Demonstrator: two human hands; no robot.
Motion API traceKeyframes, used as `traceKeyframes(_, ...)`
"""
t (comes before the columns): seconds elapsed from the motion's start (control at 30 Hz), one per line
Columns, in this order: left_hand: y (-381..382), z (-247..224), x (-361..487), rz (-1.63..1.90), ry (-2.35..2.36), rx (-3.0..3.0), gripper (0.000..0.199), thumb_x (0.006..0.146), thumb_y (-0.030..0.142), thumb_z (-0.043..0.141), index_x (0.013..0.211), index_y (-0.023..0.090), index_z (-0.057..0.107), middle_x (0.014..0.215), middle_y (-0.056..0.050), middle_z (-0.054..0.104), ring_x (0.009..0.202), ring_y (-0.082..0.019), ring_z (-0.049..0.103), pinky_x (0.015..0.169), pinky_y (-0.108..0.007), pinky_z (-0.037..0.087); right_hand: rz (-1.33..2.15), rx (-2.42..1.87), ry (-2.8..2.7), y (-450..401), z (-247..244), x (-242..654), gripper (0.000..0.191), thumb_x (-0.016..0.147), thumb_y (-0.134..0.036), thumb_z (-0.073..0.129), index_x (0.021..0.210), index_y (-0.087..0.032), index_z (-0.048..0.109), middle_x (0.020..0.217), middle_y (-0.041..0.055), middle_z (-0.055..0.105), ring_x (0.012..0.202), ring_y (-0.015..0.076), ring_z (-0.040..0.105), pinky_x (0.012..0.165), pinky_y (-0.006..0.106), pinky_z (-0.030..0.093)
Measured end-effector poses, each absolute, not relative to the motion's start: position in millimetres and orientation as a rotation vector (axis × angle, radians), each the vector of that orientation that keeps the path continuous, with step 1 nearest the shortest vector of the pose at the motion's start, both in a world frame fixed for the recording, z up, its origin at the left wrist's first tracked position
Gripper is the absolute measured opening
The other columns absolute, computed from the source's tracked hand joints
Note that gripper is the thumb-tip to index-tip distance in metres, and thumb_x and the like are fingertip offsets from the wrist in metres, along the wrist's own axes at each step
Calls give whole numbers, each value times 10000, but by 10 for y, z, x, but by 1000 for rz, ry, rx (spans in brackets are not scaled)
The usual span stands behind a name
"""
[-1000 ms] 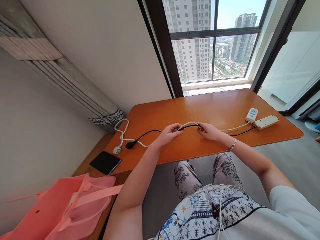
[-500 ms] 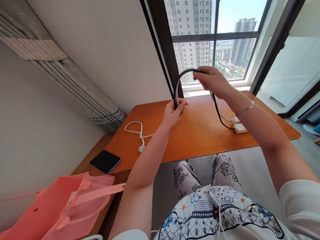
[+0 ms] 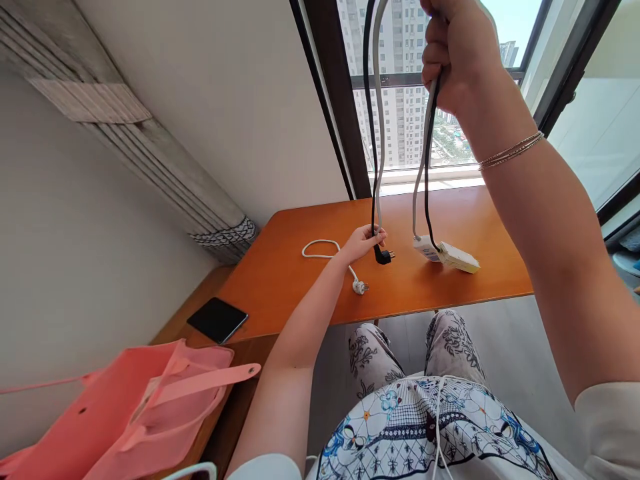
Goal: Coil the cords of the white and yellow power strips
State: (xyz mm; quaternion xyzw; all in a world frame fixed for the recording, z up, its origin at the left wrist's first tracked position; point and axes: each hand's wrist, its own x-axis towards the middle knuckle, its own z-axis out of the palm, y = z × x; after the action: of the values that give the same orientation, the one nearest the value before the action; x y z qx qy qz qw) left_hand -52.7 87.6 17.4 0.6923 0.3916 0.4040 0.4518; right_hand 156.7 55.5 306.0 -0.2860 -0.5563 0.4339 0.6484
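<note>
My right hand (image 3: 457,53), raised high before the window, is closed round a black cable (image 3: 427,180) and a white cable (image 3: 416,200). Both cables run down from it to two white power strips, one (image 3: 426,248) beside the other (image 3: 459,258) on the table. On the other side the cables leave the top of the view and come down to my left hand (image 3: 364,241). That hand pinches them just above a black plug (image 3: 384,256). Below my left hand, a white plug (image 3: 359,287) lies on the table, its white cord (image 3: 320,241) looped behind.
The orange-brown table (image 3: 300,300) reaches the window (image 3: 400,120). At the left are a black tablet (image 3: 217,320), a pink bag (image 3: 125,407) and a tied curtain (image 3: 200,193). My knees are under the table's front edge.
My right hand has risen, lifting the cables into a taller loop. My left hand has slid down to the black plug end. The power strips and the white plug's cord have shifted on the table.
</note>
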Motion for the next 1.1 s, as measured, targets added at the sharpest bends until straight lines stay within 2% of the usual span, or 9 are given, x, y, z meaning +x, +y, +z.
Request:
traceKeyframes(0.1, 903, 52, -500, 926, 955, 1657, 535, 637, 635, 780, 800, 147, 632, 664, -24, 640, 661, -158, 636, 649, -298, 508, 990, -663, -1165, 500, 3154, 1573, 362, 1018, -118, 339, 668, -193, 283, 620, -73, 90, 455, 10, 104, 459, 151, 135)
traceKeyframes(0.33, 853, 10, -247, 1232, 905, 1506, 507, 766, 693, 635, 758, 198, 529, 466, 93, 356, 554, -135, 601, 622, -272, 494, 1043, -609, -1059, 463, 3149, 1545, 395, 1026, -142, 330, 648, -198, 233, 620, -74, 89, 442, 5, 104, 458, 155, 141)
traceKeyframes(0.47, 691, 87, -57, 1228, 904, 1579, 504, 774, 689, 616, 876, 198, 566, 506, 82, 431, 487, -113, 543, 541, -252, 438, 1039, -611, -1053, 465, 3150, 1469, 367, 1029, -150, 317, 667, -189, 273, 666, -63, 85, 472, 6, 102, 493, 156, 141)
traceKeyframes(0.6, 538, 188, 126, 1219, 920, 1708, 501, 647, 561, 787, 934, 195, 602, 574, 83, 438, 531, -106, 519, 544, -252, 410, 1042, -597, -1045, 525, 3161, 1370, 335, 1023, -165, 303, 689, -186, 274, 736, -42, 81, 501, 12, 80, 513, 162, 121)
traceKeyframes(0.73, 429, 299, 372, 1143, 1061, 1793, 586, 544, 438, 879, 1014, 199, 622, 629, 77, 448, 619, -125, 537, 592, -268, 403, 1034, -578, -976, 608, 3127, 1247, 223, 1032, -196, 349, 819, -164, 405, 759, -33, 85, 516, 29, 86, 485, 164, 127)
traceKeyframes(0.83, 405, 335, 577, 1104, 1279, 1807, 531, 573, 447, 867, 991, 195, 658, 653, 49, 503, 630, -139, 537, 595, -286, 379, 1042, -587, -857, 614, 3088, 1155, 181, 1049, -241, 350, 995, -150, 497, 771, -28, 103, 506, 31, 98, 461, 153, 145)
traceKeyframes(0.93, 456, 292, 719, 1143, 1377, 1738, 341, 677, 439, 785, 907, 200, 705, 610, 46, 489, 588, -134, 503, 586, -286, 355, 1058, -565, -773, 577, 3055, 1116, 242, 1066, -292, 312, 1105, -165, 515, 767, -29, 102, 479, 24, 107, 442, 135, 165)
traceKeyframes(1.03, 544, 201, 728, 1201, 1304, 1634, 197, 768, 375, 660, 825, 196, 720, 601, 35, 530, 602, -135, 526, 610, -272, 378, 1061, -492, -752, 547, 3052, 1183, 228, 1060, -252, 333, 953, -172, 518, 724, -46, 88, 448, 21, 120, 426, 145, 189)
traceKeyframes(1.1, 593, 152, 652, 1238, 1269, 1622, 216, 793, 371, 596, 712, 188, 677, 619, 15, 581, 630, -144, 551, 629, -270, 392, 1042, -485, -805, 544, 3078, 1296, 300, 1044, -191, 347, 765, -181, 457, 661, -71, 105, 428, 20, 141, 417, 160, 189)
